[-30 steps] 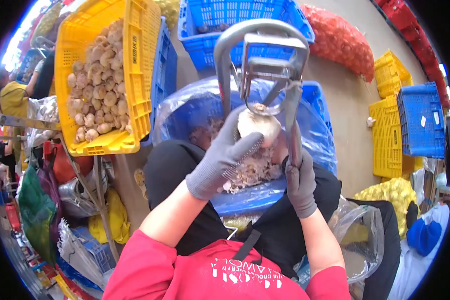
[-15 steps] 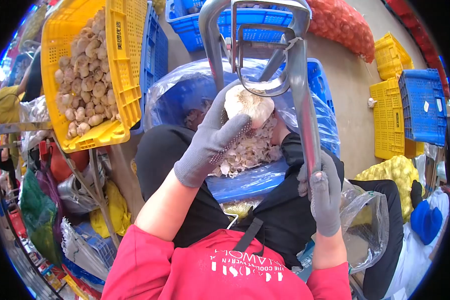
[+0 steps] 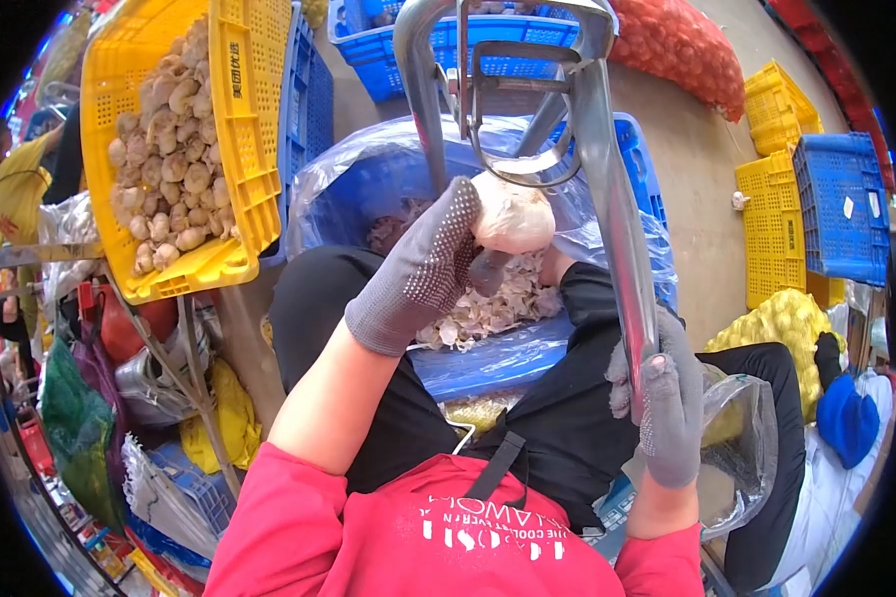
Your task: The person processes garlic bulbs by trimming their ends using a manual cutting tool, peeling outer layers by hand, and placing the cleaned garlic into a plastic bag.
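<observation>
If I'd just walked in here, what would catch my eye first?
Probably the big metal lever tool at the centre top, with the gloved left hand holding a garlic bulb up to its blade while the right hand grips the long handle. Next, the yellow crate of garlic at upper left, and the pile of papery skins in the plastic-lined blue bin below.

The top of the tall steel lever-arm cutter (image 3: pixel 527 90) is cut off by the upper edge. Much of the pale round garlic bulb (image 3: pixel 515 217) is hidden behind the grey-gloved left hand (image 3: pixel 423 269). The cutter's handle end is covered by the grey-gloved right hand (image 3: pixel 667 403). The printing on the yellow slatted plastic crate (image 3: pixel 234 129) is perhaps too small to be read
</observation>
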Demonstrator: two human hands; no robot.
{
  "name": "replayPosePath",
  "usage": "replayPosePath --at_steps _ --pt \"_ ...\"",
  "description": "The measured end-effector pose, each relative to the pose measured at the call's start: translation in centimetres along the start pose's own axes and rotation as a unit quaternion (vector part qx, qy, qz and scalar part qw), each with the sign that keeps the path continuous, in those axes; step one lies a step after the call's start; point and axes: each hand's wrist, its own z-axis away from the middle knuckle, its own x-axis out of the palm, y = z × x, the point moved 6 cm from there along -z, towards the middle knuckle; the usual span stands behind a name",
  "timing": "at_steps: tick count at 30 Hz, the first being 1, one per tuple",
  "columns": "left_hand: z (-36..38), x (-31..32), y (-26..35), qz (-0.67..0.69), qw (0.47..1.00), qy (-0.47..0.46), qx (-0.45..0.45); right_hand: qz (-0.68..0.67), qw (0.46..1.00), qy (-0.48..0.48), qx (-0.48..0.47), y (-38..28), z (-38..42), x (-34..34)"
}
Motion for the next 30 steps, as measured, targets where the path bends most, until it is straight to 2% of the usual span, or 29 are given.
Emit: replayPosePath --at_steps 1,3,4,6,7,9,10,15,19,21,30 --pt "-0.1 0.0 0.1 0.0 1.0 -0.001 -0.001 0.0 1.0 0.001 0.001 -0.1 0.1 -0.1" --pt "-0.2 -0.1 -0.8 0.167 0.98 -0.001 -0.105 -0.006 1.0 -0.003 0.015 -0.2 0.2 -0.2" --pt "-0.2 -0.2 -1.1 0.167 0.98 -0.001 -0.106 -0.006 1.0 -0.003 0.015 -0.2 0.2 -0.2" --pt "-0.3 -1.0 -1.1 -0.044 0.997 0.046 -0.048 -0.013 1.0 -0.01 0.018 -0.1 0.2 -0.2" --pt "-0.5 -0.8 -1.3 -0.045 0.997 0.046 -0.049 -0.014 1.0 -0.009 0.019 -0.1 0.2 -0.2" --pt "-0.6 -0.3 -2.0 0.156 0.978 0.094 -0.107 -0.021 0.999 -0.009 0.024 -0.1 0.3 -0.3" --pt "-0.7 -0.4 -2.1 0.156 0.977 0.094 -0.107 -0.021 0.999 -0.008 0.025 -0.2 0.4 -0.3" --pt "-0.8 0.5 -2.0 0.305 0.943 -0.091 -0.098 -0.014 0.999 -0.001 0.043 -0.8 0.7 -0.4" --pt "-0.7 0.9 -2.0 0.31 0.939 -0.051 -0.138 -0.029 0.999 -0.008 0.044 -0.8 0.7 -0.4" --pt "-0.9 0.1 -1.9 0.219 0.971 -0.017 -0.09 -0.022 0.999 -0.013 0.045 -0.8 0.7 -0.4" --pt "-0.6 0.5 -1.3 0.259 0.959 0.016 -0.115 -0.027 0.998 -0.017 0.057 -0.8 0.6 -0.4"
